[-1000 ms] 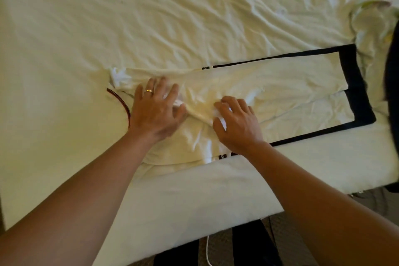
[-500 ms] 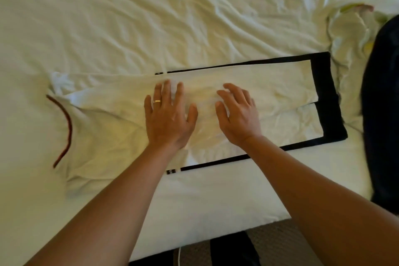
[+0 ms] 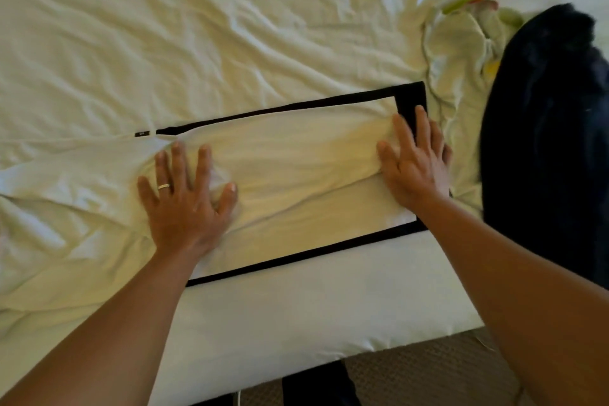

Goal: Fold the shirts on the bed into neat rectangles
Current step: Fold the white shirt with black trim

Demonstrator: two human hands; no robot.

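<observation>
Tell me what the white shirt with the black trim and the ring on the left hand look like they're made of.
White shirt: soft matte woven or knit fabric, probably cotton; it creases and dents under both palms. Its black trim looks like a flat, dull fabric band. Ring: smooth pale metal by its glint; which metal is unclear.

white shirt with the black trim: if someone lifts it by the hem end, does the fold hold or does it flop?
Probably flops: the white shirt creases softly under the left hand and right hand, so it looks thin and limp. Likely light too. It may drag the wrinkled bed sheet rather than slide cleanly.
</observation>
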